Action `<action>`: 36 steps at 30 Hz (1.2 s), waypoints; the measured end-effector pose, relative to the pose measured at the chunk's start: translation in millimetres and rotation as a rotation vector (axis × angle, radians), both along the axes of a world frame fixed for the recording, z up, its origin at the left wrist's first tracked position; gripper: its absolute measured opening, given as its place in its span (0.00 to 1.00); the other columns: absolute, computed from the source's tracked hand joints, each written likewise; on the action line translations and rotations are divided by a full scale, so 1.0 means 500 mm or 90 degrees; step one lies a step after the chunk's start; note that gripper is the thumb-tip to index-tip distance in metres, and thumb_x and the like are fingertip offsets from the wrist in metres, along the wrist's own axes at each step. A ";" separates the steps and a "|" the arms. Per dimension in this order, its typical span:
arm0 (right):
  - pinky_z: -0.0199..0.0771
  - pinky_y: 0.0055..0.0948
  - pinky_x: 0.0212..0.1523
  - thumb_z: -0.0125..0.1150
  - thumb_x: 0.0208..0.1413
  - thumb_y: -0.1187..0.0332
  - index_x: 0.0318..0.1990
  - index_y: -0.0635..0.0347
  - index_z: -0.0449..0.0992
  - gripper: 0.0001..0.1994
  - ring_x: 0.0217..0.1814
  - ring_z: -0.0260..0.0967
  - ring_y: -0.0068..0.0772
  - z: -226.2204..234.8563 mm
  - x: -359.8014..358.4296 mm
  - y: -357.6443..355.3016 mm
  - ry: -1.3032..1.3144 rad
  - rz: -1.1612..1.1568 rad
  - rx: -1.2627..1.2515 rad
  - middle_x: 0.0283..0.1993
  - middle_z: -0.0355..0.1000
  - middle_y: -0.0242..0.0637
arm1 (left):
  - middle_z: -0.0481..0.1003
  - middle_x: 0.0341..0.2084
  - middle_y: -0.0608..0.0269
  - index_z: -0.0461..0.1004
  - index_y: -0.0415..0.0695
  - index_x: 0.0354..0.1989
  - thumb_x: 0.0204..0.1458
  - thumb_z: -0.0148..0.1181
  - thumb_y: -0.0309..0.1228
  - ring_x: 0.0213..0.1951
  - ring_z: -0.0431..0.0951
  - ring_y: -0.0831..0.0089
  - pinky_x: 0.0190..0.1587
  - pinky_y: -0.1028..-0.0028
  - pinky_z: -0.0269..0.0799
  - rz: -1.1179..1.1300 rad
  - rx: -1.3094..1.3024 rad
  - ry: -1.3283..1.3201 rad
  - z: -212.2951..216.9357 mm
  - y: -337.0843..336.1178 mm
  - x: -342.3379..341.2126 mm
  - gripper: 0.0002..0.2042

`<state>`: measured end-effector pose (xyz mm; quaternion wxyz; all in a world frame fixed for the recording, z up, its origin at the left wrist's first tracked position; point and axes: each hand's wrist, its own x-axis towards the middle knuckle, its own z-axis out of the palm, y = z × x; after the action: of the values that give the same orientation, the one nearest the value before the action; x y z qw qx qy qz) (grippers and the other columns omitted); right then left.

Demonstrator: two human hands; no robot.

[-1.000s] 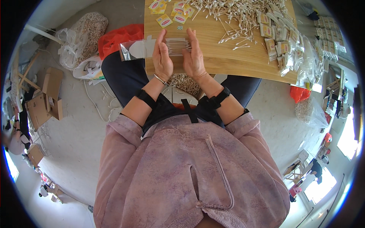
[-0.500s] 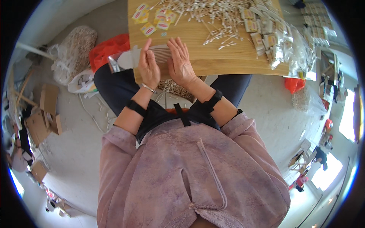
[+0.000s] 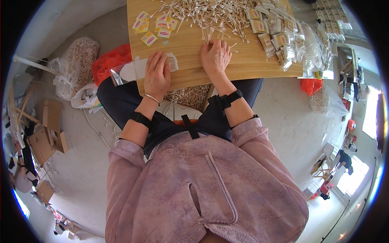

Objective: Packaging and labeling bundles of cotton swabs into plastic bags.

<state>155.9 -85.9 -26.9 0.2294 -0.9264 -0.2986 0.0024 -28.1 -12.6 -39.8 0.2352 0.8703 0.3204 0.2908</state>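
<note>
My left hand (image 3: pixel 157 77) lies over a neat row of cotton swabs (image 3: pixel 173 62) near the table's front edge. Its fingers are stretched out and side by side, and the swab tips stick out to the right of them. Left of that hand lies a clear plastic sleeve with a white rounded card (image 3: pixel 129 73), partly over the table edge. My right hand (image 3: pixel 216 57) is closed, fingertips down on the table, around a few loose cotton swabs (image 3: pixel 208 33) whose upper ends are blurred. Its thumb tip is partly hidden. Yellow and white printed cards (image 3: pixel 149 39) lie beyond the left hand.
A large heap of cotton swabs (image 3: pixel 202 10) covers the table's (image 3: pixel 190 75) far side. Filled swab packets (image 3: pixel 267 43) and clear plastic bags (image 3: pixel 314 48) are piled at the right. Bags of swabs (image 3: pixel 81 60) stand on the floor at left, beside a red bag (image 3: pixel 111 60).
My hands were facing each other around the row of swabs. The right hand has moved right and away from me to loose swabs and closed; the left has turned palm down over the row.
</note>
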 end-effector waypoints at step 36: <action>0.66 0.38 0.45 0.64 0.45 0.68 0.31 0.54 0.80 0.05 0.41 0.65 0.43 -0.006 0.014 0.021 -0.001 0.259 0.228 0.32 0.71 0.35 | 0.69 0.51 0.50 0.71 0.36 0.47 0.50 0.56 0.25 0.58 0.64 0.53 0.62 0.60 0.59 0.013 0.010 -0.006 -0.006 -0.003 0.002 0.15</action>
<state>162.8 -75.5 -29.7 0.3839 -0.7922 -0.4744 -0.0050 -27.2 -14.4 -42.7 0.2267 0.8675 0.3257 0.2999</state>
